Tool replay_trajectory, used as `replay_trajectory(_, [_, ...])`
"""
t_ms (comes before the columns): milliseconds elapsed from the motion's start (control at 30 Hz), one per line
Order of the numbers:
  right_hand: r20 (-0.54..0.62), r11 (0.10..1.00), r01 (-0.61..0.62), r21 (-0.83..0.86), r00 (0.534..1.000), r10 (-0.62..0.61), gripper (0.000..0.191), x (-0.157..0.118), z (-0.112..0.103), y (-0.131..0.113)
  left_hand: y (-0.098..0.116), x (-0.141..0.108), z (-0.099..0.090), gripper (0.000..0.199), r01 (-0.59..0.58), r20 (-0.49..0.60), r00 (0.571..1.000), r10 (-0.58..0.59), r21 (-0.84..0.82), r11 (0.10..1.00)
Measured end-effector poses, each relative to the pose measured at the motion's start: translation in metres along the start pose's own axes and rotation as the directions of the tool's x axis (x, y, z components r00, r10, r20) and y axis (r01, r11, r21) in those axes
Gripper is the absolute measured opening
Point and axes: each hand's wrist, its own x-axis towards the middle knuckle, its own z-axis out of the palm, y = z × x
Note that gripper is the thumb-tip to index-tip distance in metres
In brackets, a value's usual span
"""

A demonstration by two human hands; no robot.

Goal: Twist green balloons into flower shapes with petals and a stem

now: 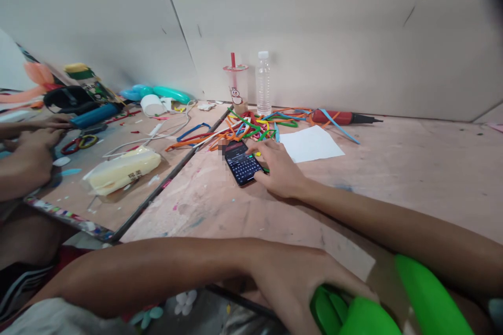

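My left hand (293, 277) is wrapped round a green balloon (369, 316) at the bottom of the view; part of the balloon is cut off by the frame edge. Another green section (430, 293) shows to its right, under my right forearm. A black phone (245, 166) lies on the table with a keyboard on its lit screen. My right hand (281, 167) rests at the phone's right side, thumb and index finger apart and touching it.
Several uninflated balloons (251, 128) are heaped behind the phone, beside a white sheet (312, 144) and a red pump (334, 116). A clear bottle (263, 86) and a cup with a straw (237, 89) stand near the wall. At left, another person's hands (37, 133) are near scissors (78, 144).
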Motion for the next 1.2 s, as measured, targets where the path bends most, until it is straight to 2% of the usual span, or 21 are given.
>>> replay_trajectory(133, [-0.028, 0.998, -0.062, -0.025, 0.998, 0.061, 0.033, 0.001, 0.002, 0.002, 0.002, -0.001, 0.002, 0.069, 0.023, 0.018, 1.0, -0.023, -0.011, 1.0])
replay_trajectory(400, [-0.031, 0.996, -0.075, -0.043, 0.997, 0.074, 0.031, 0.001, 0.002, 0.002, 0.006, -0.001, 0.0, 0.07, -0.008, 0.034, 0.999, 0.007, 0.025, 1.0])
replay_trajectory(633, [0.001, 0.995, -0.063, -0.072, 0.998, 0.064, 0.033, 0.002, 0.004, 0.002, 0.005, -0.001, 0.001, 0.067, 0.001, 0.003, 1.0, -0.001, 0.055, 0.998])
replay_trajectory(833, [-0.006, 0.979, -0.142, -0.148, 0.99, 0.142, 0.037, 0.0, 0.003, 0.002, 0.006, -0.001, 0.003, 0.066, 0.014, 0.002, 1.0, -0.014, 0.043, 0.999])
replay_trajectory(900, [0.023, 0.972, -0.141, -0.185, 0.989, 0.148, 0.049, 0.0, 0.004, -0.001, 0.006, -0.002, 0.004, 0.066, 0.004, -0.01, 1.0, -0.004, 0.024, 1.0])
replay_trajectory(1033, [0.119, 0.96, -0.077, -0.269, 0.986, 0.112, 0.095, 0.005, 0.005, -0.011, 0.009, -0.002, 0.002, 0.063, 0.008, -0.021, 1.0, -0.007, 0.02, 1.0])
replay_trajectory(1100, [0.161, 0.948, -0.061, -0.312, 0.98, 0.116, 0.101, 0.01, 0.006, -0.015, 0.014, 0.0, -0.001, 0.06, 0.032, 0.009, 0.999, -0.032, 0.046, 0.998])
replay_trajectory(1200, [0.205, 0.928, -0.068, -0.367, 0.967, 0.152, 0.098, 0.019, 0.007, -0.023, 0.023, 0.004, -0.005, 0.055, 0.048, 0.039, 0.998, -0.053, 0.123, 0.991])
